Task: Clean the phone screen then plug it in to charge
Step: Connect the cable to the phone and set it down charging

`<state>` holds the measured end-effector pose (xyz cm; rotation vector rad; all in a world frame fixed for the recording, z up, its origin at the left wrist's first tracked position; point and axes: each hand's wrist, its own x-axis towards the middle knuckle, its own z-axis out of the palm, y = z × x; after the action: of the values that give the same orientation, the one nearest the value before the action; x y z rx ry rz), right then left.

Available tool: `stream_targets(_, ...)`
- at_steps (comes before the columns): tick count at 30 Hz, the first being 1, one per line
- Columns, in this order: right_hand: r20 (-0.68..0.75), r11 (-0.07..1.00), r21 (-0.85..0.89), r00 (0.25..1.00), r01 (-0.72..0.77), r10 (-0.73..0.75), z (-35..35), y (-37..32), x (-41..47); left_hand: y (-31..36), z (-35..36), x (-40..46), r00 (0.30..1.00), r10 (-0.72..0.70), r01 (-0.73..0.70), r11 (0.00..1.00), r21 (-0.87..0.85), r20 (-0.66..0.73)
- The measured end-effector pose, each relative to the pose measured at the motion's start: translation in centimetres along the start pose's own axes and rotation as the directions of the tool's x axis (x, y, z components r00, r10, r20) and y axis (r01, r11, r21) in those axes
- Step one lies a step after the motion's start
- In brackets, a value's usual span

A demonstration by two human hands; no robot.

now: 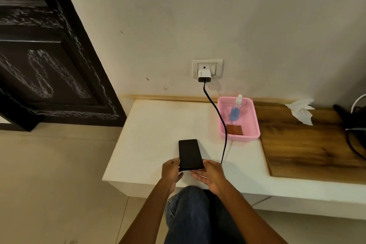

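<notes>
Right now I am holding the phone point(190, 154) at its near end with both hands, over the front edge of the white counter point(158, 125). My left hand point(171, 172) is gripping its left lower corner, fingers curled around the edge, and my right hand point(210, 174) is cupping its right lower corner with the fingers reaching beneath. Its dark screen is facing up, pointing toward twelve o'clock.

A black cable point(217, 115) is running from the white charger point(204, 75) in the wall socket point(207, 67) down toward my right hand; I cannot tell whether its end is in the phone. At two o'clock from the phone, a pink basket point(255, 123) is sitting on the counter, holding a spray bottle point(236, 111) and a brown cloth point(234, 130). Farther right, a crumpled white tissue point(302, 110) is lying on the wooden part.
</notes>
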<state>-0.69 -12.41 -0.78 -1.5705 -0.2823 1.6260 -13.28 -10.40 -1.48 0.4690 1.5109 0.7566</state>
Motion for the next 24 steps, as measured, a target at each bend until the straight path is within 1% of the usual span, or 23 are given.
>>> stream_targets(6, -0.031, 0.997, -0.007, 0.996, 0.081, -0.081, -0.1, -0.2, -2.2, 0.0, -0.1, -2.3, 1.000, 0.011, -0.011, 0.995, -0.098, 0.003)
stream_targets(8, -0.048, 0.991, -0.037, 0.991, 0.127, -0.128, -0.2, 0.0, -3.2, 0.0, -0.2, -3.2, 0.999, 0.030, -0.025, 0.986, -0.162, 0.026)
stream_targets(10, -0.058, 0.983, -0.047, 0.982, 0.178, -0.181, -0.3, 0.1, -4.6, -0.1, -0.4, -4.3, 0.995, 0.058, -0.035, 0.964, -0.264, 0.077)
stream_targets(12, -0.048, 0.972, -0.054, 0.972, 0.229, -0.231, -0.7, 0.0, -6.0, -0.3, -0.6, -5.4, 0.990, 0.035, 0.022, 0.920, -0.392, 0.136)
stream_targets(14, -0.016, 0.961, -0.071, 0.963, 0.269, -0.270, -1.2, 0.2, -7.4, -0.5, -0.7, -6.1, 0.970, -0.033, 0.150, 0.862, -0.484, 0.242)
stream_targets(16, 0.035, 0.956, -0.063, 0.957, 0.288, -0.287, -1.8, 0.5, -8.7, -0.4, -0.7, -6.6, 0.910, -0.052, 0.262, 0.840, -0.475, 0.411)
stream_targets(18, 0.086, 0.957, -0.048, 0.956, 0.286, -0.282, -2.3, 0.8, -9.8, -0.5, -0.5, -7.0, 0.852, -0.024, 0.322, 0.811, -0.488, 0.522)
stream_targets(19, 0.103, 0.957, -0.047, 0.955, 0.285, -0.279, -2.5, 0.9, -10.1, -0.5, -0.3, -7.2, 0.839, -0.009, 0.344, 0.784, -0.517, 0.545)
stream_targets(21, 0.129, 0.956, -0.052, 0.951, 0.288, -0.280, -2.8, 1.0, -10.4, -0.7, 0.3, -7.3, 0.835, 0.023, 0.352, 0.744, -0.567, 0.549)
stream_targets(23, 0.147, 0.952, -0.082, 0.949, 0.293, -0.280, -3.4, 0.5, -10.0, -0.8, 0.9, -7.0, 0.852, 0.050, 0.311, 0.751, -0.582, 0.520)
stream_targets(24, 0.134, 0.951, -0.105, 0.952, 0.290, -0.275, -3.8, 0.1, -9.5, -0.8, 1.1, -6.5, 0.861, 0.066, 0.290, 0.751, -0.593, 0.505)
